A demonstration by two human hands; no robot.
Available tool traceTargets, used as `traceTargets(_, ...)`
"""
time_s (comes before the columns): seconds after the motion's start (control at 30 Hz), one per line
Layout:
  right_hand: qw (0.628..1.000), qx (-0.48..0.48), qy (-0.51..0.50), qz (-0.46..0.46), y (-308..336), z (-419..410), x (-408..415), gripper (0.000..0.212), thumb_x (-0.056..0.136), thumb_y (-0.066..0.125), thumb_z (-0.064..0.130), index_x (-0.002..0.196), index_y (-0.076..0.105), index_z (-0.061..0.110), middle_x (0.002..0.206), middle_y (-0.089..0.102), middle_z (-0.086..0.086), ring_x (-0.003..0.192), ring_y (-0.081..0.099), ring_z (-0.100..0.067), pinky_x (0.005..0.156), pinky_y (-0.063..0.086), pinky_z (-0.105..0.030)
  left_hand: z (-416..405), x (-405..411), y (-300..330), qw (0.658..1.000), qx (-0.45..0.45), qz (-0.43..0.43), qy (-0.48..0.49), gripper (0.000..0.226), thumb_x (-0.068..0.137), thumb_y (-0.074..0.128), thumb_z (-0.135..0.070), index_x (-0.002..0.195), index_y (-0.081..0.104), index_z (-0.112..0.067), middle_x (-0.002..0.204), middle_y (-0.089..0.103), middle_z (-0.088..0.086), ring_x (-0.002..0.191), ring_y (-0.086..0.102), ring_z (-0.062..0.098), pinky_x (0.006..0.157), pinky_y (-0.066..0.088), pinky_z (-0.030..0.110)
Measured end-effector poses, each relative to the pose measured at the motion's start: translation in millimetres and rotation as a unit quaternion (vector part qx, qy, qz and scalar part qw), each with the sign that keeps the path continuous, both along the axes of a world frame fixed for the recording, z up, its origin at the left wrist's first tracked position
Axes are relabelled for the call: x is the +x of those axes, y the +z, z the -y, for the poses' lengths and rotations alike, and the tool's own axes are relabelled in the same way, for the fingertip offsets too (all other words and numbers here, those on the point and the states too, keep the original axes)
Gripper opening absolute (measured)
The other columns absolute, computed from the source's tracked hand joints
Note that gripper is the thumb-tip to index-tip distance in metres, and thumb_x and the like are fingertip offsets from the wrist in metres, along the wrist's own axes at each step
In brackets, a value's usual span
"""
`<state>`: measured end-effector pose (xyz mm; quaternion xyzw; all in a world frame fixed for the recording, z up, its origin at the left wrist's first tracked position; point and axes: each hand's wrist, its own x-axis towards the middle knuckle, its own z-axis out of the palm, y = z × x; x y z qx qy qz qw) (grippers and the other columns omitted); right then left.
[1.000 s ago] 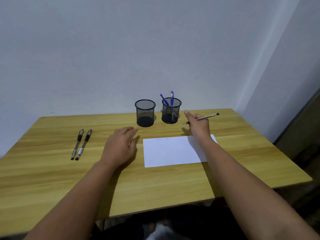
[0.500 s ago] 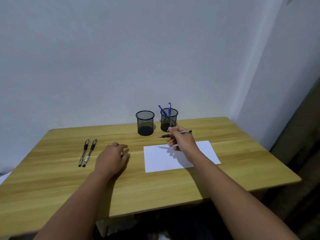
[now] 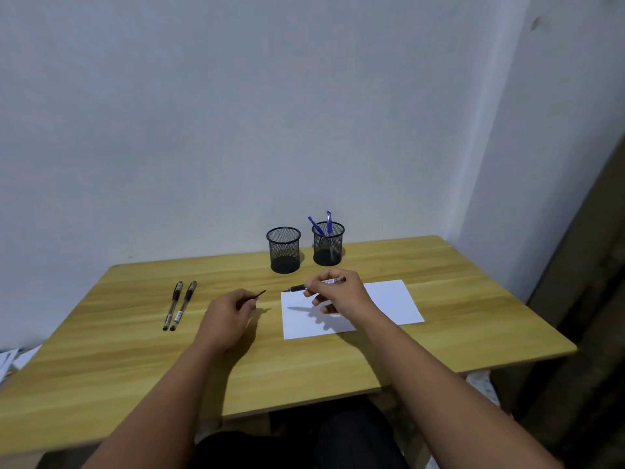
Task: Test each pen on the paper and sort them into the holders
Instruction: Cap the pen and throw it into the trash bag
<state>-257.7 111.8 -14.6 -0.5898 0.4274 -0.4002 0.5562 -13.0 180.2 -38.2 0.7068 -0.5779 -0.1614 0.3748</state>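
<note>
Plain room w/ wooden desk (image 3: 439,299), bare walls (image 3: 236,113): home/office corner.

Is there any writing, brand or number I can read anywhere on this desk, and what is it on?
No text here can be read.
Held pen: a white label with print, too blurred to read.
Right pen of the two lying pens: a small white label, too small to read.
Paper: no writing visible.

Uncapped pen (image 3: 316,285) in right hand (image 3: 341,292), cap (image 3: 254,296) in left hand (image 3: 227,314), above paper (image 3: 389,301).
</note>
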Motion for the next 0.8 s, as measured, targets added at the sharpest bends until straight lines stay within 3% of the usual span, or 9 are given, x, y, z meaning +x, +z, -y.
traceTargets(0.13, 0.999, -0.027, 0.025, 0.014, 3.0, -7.0, -1.9, 0.007, 0.096, 0.08, 0.025, 0.094, 0.081, 0.018, 0.093, 0.084, -0.004, 0.07, 0.073, -0.007, 0.06, 0.059, -0.024, 1.6, -16.2, 18.3, 0.995, -0.015, -0.099, -0.029, 0.017, 0.101, 0.057, -0.018, 0.1, 0.074, -0.019, 0.091, 0.073, 0.002, 0.085, 0.063, 0.017, 0.07, 0.046, 0.027)
traceTargets(0.3, 0.999, -0.028, 0.02, 0.027, 7.3, -11.6, -10.2, 0.007, 0.099, 0.076, 0.023, 0.096, 0.08, 0.018, 0.095, 0.084, -0.006, 0.072, 0.074, -0.01, 0.06, 0.058, -0.024, -0.7, -32.1, 32.8, 0.986, 0.0, -0.157, -0.061, 0.022, 0.103, 0.052, -0.015, 0.108, 0.073, -0.013, 0.1, 0.071, 0.016, 0.084, 0.055, 0.021, 0.071, 0.042, 0.03)
traceTargets(0.57, 0.999, 0.0, 0.03, 0.038, 14.9, -17.7, -28.8, 0.016, 0.095, 0.081, 0.024, 0.103, 0.083, 0.01, 0.099, 0.084, -0.01, 0.07, 0.07, -0.011, 0.06, 0.056, -0.024, 0.0, -50.0, 44.2, 0.979, 0.029, -0.167, -0.11, 0.022, 0.103, 0.053, -0.016, 0.104, 0.075, -0.019, 0.09, 0.069, 0.002, 0.084, 0.055, 0.016, 0.072, 0.041, 0.031)
traceTargets(0.67, 0.999, 0.029, 0.027, 0.031, 16.9, -17.5, -37.6, 0.02, 0.091, 0.086, 0.025, 0.104, 0.085, 0.01, 0.099, 0.084, -0.009, 0.066, 0.067, -0.008, 0.059, 0.056, -0.023, -0.6, -52.3, 48.9, 0.972, 0.048, -0.198, -0.117, 0.02, 0.102, 0.057, -0.019, 0.103, 0.076, -0.023, 0.094, 0.072, 0.0, 0.092, 0.063, 0.012, 0.074, 0.044, 0.029)
traceTargets(0.8, 0.996, 0.012, 0.041, -0.08, 16.5, -15.0, -50.6, 0.006, 0.091, 0.085, 0.021, 0.096, 0.086, 0.018, 0.094, 0.085, -0.002, 0.061, 0.062, -0.005, 0.055, 0.049, -0.019, 4.3, -62.3, 52.3, 0.963, 0.039, -0.249, -0.094, 0.015, 0.096, 0.066, -0.029, 0.101, 0.078, -0.021, 0.09, 0.074, -0.002, 0.091, 0.065, 0.008, 0.075, 0.046, 0.028)
